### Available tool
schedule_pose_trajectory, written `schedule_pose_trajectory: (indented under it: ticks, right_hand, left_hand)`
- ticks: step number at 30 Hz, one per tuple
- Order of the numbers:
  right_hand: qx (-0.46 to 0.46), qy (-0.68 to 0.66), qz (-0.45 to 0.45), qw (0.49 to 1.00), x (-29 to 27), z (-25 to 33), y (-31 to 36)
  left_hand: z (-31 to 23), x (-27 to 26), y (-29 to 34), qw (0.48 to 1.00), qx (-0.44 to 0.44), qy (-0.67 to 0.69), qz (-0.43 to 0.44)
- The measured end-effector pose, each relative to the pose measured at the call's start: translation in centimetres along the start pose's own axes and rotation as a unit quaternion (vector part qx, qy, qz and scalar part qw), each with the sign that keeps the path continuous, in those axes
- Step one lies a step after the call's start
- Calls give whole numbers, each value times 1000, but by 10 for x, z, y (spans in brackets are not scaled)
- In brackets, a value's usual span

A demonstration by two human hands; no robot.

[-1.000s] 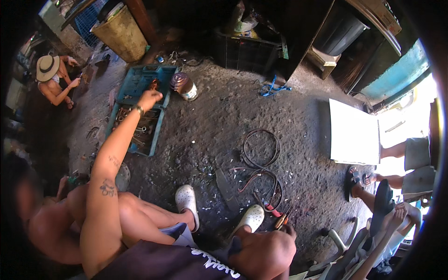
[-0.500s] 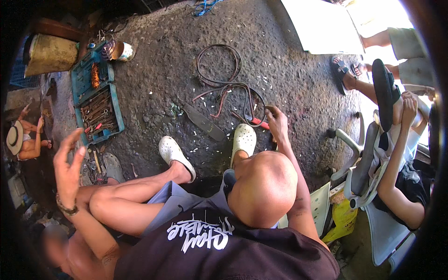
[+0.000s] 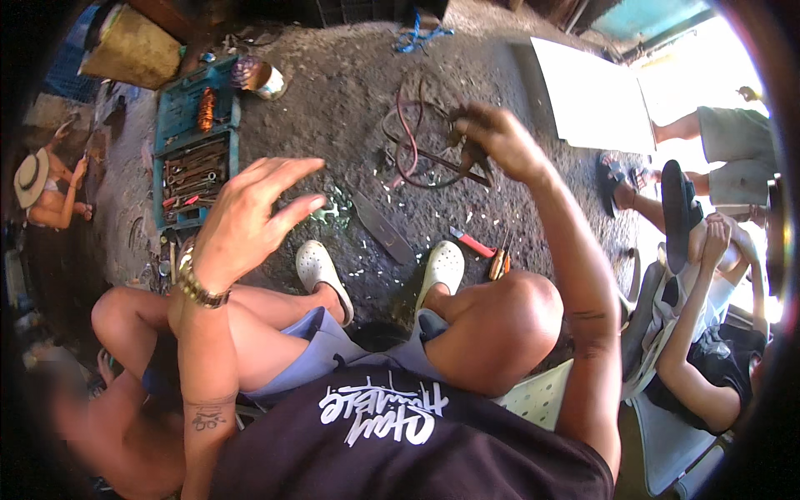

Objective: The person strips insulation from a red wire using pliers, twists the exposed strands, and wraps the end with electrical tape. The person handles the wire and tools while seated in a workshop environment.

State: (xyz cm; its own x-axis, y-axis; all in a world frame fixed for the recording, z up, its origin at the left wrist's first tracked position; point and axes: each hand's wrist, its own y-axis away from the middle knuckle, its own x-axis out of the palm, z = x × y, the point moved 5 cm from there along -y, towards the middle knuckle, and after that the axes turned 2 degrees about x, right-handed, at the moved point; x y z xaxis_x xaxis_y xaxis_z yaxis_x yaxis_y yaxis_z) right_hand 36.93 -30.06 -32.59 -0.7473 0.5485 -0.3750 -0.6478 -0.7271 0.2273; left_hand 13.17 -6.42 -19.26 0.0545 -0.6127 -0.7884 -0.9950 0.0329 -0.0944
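Observation:
Over the floor ahead of me, my right hand (image 3: 498,143) is closed on a looped dark and red cable (image 3: 412,152). Motion smears its fingers and part of the cable. My left hand (image 3: 257,215), with a metal watch on the wrist, is raised above the left knee, thumb and fingers apart and holding nothing. Between the hands a flat dark strip (image 3: 382,228) lies slantwise on the ground. Close to my right shoe are a red-handled knife (image 3: 475,242) and several screwdrivers (image 3: 498,265) with orange handles.
An open teal toolbox (image 3: 157,187) full of wrenches lies on the left, beside a paint tin (image 3: 268,83). A white board (image 3: 592,96) rests at far right. One person sits on a chair at right, another stands behind; people are also at left. Small white scraps dot the floor.
My right hand has moved up and forward from beside the knife, lifting the cable, which lay spread on the floor. My left hand has come right, toward the middle.

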Motion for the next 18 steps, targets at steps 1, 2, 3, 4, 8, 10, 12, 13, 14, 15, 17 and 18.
schedule_pose_trajectory:
  ticks: [1, 2, 3, 4, 8, 10, 12, 13, 14, 15, 17, 18]
  right_hand:
    - [-55, -27, -11, 998, -8, 44, -3]
    - [-90, -100, -6, 991, -11, 84, -1]
    - [-160, -184, 22, 970, -11, 126, 4]
    - [-155, -188, 5, 970, -12, 158, 7]
    - [-198, -249, -34, 947, 10, 251, 27]
    - [-161, -329, -60, 929, 25, 266, 37]
    - [-161, -389, -25, 907, 39, 272, 46]
    - [-162, -410, -19, 898, 44, 271, 48]
    - [-137, -390, -28, 910, 47, 265, 48]
    - [-155, -427, -2, 891, 51, 262, 46]
    - [-147, -414, 3, 898, 53, 246, 40]
    - [-139, -394, -15, 908, 50, 235, 34]
  left_hand:
    - [-6, -4, 1, 1000, 11, 6, -19]
    - [-7, -6, -1, 999, -7, 30, -40]
    - [-7, -8, -3, 995, -33, 63, -63]
    - [-6, -9, -6, 989, -56, 111, -85]
    - [-21, -16, -25, 942, 34, 300, -149]
    - [-33, -21, -29, 940, 121, 257, -189]
    - [-40, -17, -29, 932, 126, 283, -185]
    - [-39, -10, -27, 913, 85, 367, -156]
    - [-40, -6, -27, 896, 68, 414, -147]
    - [-40, 1, -25, 875, 50, 460, -140]
    - [-39, 8, -24, 862, 46, 482, -154]
    - [-36, 13, -25, 857, 38, 490, -155]
